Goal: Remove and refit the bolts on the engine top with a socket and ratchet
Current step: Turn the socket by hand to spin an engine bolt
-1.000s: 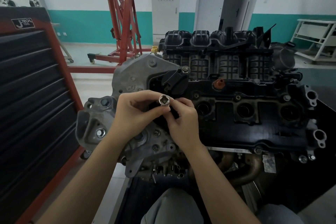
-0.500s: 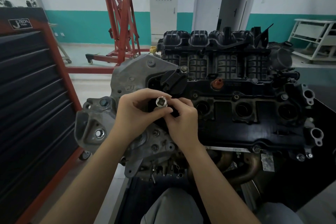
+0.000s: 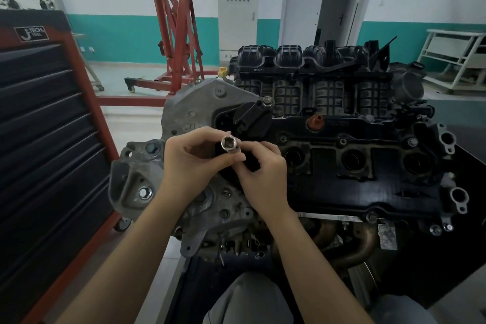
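At far left, a black multi-drawer tool cabinet with red frame (image 3: 50,144) fills the edge, a logo plate near its top. Behind it, further right, a red steel engine hoist on castors (image 3: 178,42) stands on the pale floor, then a grey electrical cabinet with orange top strip (image 3: 238,10) against the white-and-teal wall. Centre frame, the left hand (image 3: 189,160) has fingers curled around a short chrome socket (image 3: 229,145), thumb across its lower side, square drive hole facing the camera. The socket sits just above the left end of the engine, over the black plastic valve cover (image 3: 363,179), beside the grey cast aluminium timing cover (image 3: 194,110). The right hand (image 3: 263,173) touches the socket from the right, fingertips pinched narrow at its far side; may be holding a small bolt or just the socket end, too hidden to tell. A black round oil filler cap (image 3: 253,119) is just behind the hands. Further right, three open round plug wells (image 3: 352,159) run along the valve cover, with a small orange plastic cap (image 3: 315,122) above them and the black ribbed plastic intake manifold (image 3: 313,73) behind. A rusty exhaust manifold (image 3: 349,242) shows below the cover. At far right, a white metal-frame table (image 3: 457,55) stands by the wall. Grey trouser knees (image 3: 247,300) at bottom.
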Motion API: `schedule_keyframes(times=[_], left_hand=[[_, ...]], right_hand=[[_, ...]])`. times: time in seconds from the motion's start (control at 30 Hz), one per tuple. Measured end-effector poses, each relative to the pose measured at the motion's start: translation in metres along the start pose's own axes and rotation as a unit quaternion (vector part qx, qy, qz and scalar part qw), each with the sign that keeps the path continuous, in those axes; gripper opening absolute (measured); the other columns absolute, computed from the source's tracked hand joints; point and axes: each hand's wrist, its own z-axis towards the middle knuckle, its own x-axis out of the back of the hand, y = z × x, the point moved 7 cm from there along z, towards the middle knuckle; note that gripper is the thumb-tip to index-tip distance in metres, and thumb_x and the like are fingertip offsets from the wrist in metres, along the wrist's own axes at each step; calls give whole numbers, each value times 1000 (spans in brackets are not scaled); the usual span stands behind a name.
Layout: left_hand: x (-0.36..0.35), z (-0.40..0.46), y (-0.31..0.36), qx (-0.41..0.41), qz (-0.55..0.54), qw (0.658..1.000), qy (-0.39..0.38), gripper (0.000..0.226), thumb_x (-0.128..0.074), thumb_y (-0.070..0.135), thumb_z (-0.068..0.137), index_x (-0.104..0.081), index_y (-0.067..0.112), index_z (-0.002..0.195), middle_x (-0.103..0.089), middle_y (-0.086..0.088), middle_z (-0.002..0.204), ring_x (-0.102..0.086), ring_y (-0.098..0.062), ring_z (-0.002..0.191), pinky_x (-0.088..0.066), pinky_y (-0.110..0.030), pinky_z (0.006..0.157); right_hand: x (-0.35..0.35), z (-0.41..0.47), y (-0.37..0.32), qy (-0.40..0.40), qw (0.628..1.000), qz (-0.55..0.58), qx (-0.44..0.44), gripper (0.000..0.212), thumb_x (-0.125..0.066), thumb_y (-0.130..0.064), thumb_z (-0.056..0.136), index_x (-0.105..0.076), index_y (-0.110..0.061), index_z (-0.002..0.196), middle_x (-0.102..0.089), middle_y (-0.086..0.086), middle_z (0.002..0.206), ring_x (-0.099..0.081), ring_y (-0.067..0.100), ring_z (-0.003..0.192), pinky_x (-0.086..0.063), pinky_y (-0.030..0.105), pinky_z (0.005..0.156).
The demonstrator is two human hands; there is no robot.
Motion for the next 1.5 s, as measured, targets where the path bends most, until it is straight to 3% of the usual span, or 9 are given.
schedule_keyframes(times=[0.07,0.27,0.5,0.63,0.87,1.0,1.13,1.3,1.5], left_hand=[[-2,0,-1,8,-20,999,-25,25,-75,2,68,-69,-3,93,-74,2,85,-70,-11,84,-53,-20,80],[-7,0,0,-14,-11,998,-60,27,-74,-3,71,-68,-1,97,-71,-14,94,-69,-21,92,-53,-29,86],[-5,0,-2,-11,-29,998,-59,26,-72,-2,72,-67,0,98,-69,-15,92,-69,-21,89,-54,-28,84],[-6,0,1,-18,-15,998,-61,29,-75,0,70,-67,3,98,-69,-16,95,-69,-25,93,-53,-32,87],[-4,0,-3,8,-10,999,-37,26,-75,4,70,-70,-2,94,-74,-5,89,-71,-17,87,-54,-26,84],[-6,-1,-2,13,-23,998,-57,29,-72,0,72,-68,-4,100,-74,-5,94,-70,-18,93,-53,-26,86],[-5,0,2,-24,29,999,-31,26,-79,3,67,-70,0,91,-71,-12,90,-70,-21,90,-52,-31,91],[-6,0,-2,7,3,999,-51,24,-76,-2,68,-71,-4,91,-72,-13,88,-71,-18,87,-53,-26,86],[-9,0,0,-3,12,998,-67,28,-76,-1,70,-69,-5,96,-71,-15,95,-69,-23,94,-52,-29,90]], right_hand=[[-1,0,-1,-15,1000,3,15,26,-61,-24,85,-72,-7,102,-74,1,94,-51,-15,95,-48,35,89],[-1,-1,3,-11,1000,3,-3,18,-68,-10,80,-74,-4,96,-73,5,86,-56,7,87,-53,47,80],[-2,0,0,-24,1000,4,20,22,-61,-18,86,-72,-7,102,-73,1,95,-48,-20,96,-48,36,89],[-2,-2,7,-19,1000,5,-3,18,-68,-11,82,-74,-6,99,-74,3,91,-53,2,91,-52,45,82],[0,0,-2,-7,1000,13,21,28,-61,-25,85,-72,-7,103,-73,1,91,-47,-22,94,-50,39,82],[0,-2,3,-5,1000,6,16,22,-67,-14,84,-72,-5,103,-72,4,84,-52,1,86,-53,44,75],[0,-2,4,9,1000,3,8,15,-73,-13,78,-74,-6,91,-73,1,83,-45,-9,88,-52,40,77],[-1,0,-2,-3,999,4,36,28,-57,-25,84,-73,-6,96,-74,2,91,-43,-24,96,-48,36,84],[-1,-2,8,-4,1000,2,-10,16,-70,-16,84,-75,-7,96,-74,1,85,-44,-6,88,-51,38,78]])
